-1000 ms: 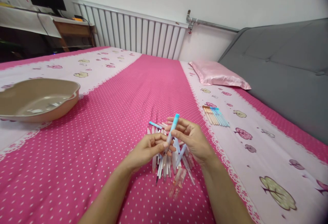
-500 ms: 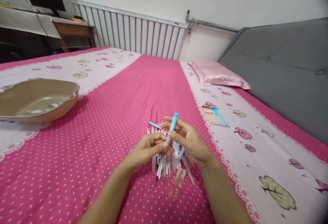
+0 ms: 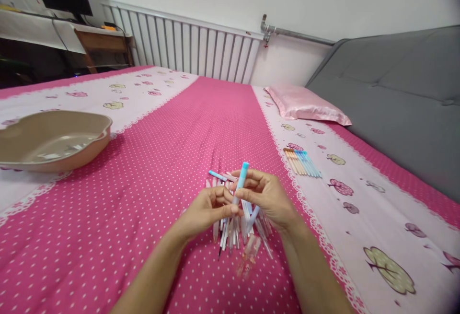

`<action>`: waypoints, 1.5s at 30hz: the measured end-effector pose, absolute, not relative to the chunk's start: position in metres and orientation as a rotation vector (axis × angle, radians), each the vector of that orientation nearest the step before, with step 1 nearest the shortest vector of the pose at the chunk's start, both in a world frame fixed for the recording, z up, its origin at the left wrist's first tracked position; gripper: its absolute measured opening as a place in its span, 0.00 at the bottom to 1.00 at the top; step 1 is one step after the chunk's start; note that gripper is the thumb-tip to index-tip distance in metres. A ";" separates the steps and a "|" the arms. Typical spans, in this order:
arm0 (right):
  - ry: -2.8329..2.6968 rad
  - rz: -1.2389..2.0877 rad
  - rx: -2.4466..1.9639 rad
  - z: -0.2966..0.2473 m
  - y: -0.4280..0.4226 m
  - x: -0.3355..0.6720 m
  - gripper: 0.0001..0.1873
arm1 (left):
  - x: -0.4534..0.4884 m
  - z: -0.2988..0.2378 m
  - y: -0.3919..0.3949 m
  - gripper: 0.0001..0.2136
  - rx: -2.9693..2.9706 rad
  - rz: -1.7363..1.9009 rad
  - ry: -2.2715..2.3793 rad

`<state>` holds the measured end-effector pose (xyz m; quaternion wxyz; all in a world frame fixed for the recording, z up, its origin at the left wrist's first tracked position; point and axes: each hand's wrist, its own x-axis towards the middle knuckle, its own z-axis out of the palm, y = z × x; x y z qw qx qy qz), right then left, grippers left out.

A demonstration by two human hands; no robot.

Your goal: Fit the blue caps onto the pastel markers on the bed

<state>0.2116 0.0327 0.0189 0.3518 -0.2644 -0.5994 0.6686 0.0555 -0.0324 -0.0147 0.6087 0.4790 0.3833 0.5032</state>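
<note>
Both my hands meet over a loose pile of pens (image 3: 237, 227) on the pink dotted bedspread (image 3: 143, 199). My right hand (image 3: 268, 199) is closed around a light blue pen (image 3: 241, 180) that stands nearly upright, its blue cap at the top. My left hand (image 3: 206, 211) pinches the lower end of the same pen. A single blue pen (image 3: 217, 175) lies just behind the hands. A tidy row of orange and blue pens (image 3: 302, 161) lies to the right on the pale strip.
A beige shallow tub (image 3: 53, 139) sits at the left on the bed. A pink pillow (image 3: 305, 105) lies at the back right by a grey padded headboard (image 3: 395, 103). A white radiator (image 3: 179, 45) lines the far wall; a desk stands at the back left.
The hands and the blue pen have dropped slightly and drawn closer together; the right hand's fingers have curled more tightly round the pen.
</note>
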 end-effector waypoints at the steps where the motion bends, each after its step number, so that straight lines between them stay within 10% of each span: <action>1: -1.560 1.709 -0.690 0.018 0.032 0.210 0.19 | 0.056 -0.016 -0.032 0.15 1.099 1.187 0.918; 32: -1.418 1.434 -1.154 0.013 0.057 0.228 0.28 | 0.051 -0.012 -0.026 0.18 0.967 1.490 1.261; 45: -1.979 1.174 -1.426 -0.008 0.065 0.232 0.16 | 0.036 -0.020 -0.019 0.23 0.857 1.764 1.478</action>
